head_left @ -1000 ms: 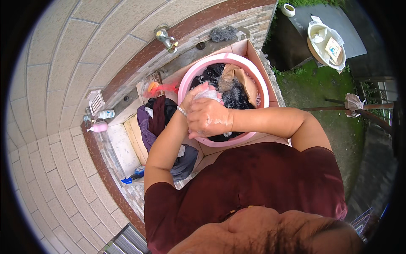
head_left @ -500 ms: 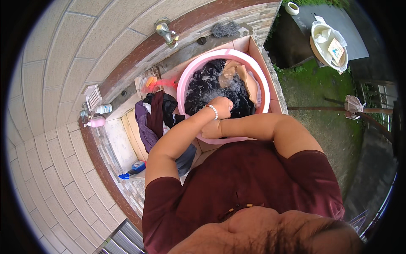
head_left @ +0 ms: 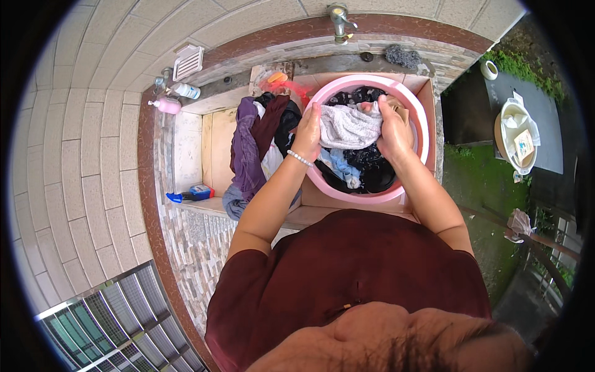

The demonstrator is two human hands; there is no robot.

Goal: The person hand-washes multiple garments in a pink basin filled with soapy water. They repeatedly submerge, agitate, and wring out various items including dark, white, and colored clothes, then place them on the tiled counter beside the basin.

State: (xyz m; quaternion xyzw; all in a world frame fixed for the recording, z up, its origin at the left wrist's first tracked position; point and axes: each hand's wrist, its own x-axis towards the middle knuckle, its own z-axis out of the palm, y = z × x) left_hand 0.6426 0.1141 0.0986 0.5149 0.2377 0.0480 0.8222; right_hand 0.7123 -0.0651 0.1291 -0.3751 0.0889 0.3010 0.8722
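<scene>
We are holding a pale, wet-looking cloth (head_left: 350,127) between our two hands, and it is hanging just above the dark water inside a pink tub (head_left: 423,131), a little left of the middle. Our left hand (head_left: 305,133) is grasping its left end, fingers pointing to the far side; our right hand (head_left: 395,127) is pinching its right end, the thumb pressing on top. By gripping both ends we are probably sharing the weight and spreading the fabric, which is sagging and bunching in between. We are wearing a beaded bracelet (head_left: 300,159) on the left wrist, clear of the cloth.

Below, dark clothing (head_left: 377,175) is soaking, a light blue cloth (head_left: 339,166) is lying at the near left, and a tan cloth (head_left: 397,109) is partly showing behind our right hand. The tub is standing in the right part of a tiled sink (head_left: 427,98), where the walls are likely catching spills. A tap (head_left: 339,26) is jutting from the far wall, conveniently close for filling.

To the left, a purple garment (head_left: 245,133) and a maroon garment (head_left: 271,126) are lying heaped outside the tub, seemingly within our reach yet out of its water. Farther left, a blue-capped bottle (head_left: 197,193) is resting on the near edge.
</scene>
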